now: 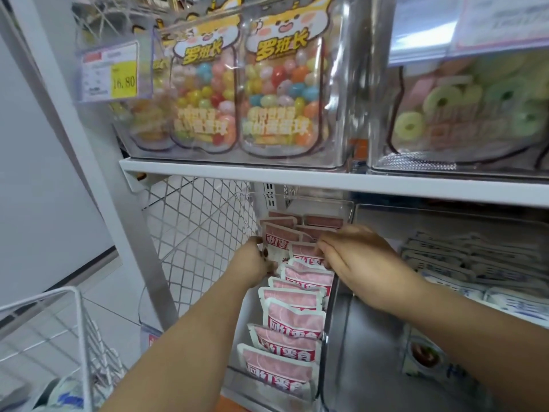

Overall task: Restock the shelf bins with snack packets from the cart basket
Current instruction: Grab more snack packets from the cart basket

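A clear shelf bin on the lower shelf holds a row of several pink-and-white snack packets standing on edge. Both my hands reach into its back half. My left hand grips the left edge of a packet near the back. My right hand has its fingers curled over the top edges of the packets beside it. The white wire cart basket stands at the lower left, with a blue-and-white packet showing inside it.
The upper shelf board hangs just above my hands and carries clear bins of candy bags and ring gummies. A bin of blue-and-white packets sits to the right. A wire mesh side panel closes the left.
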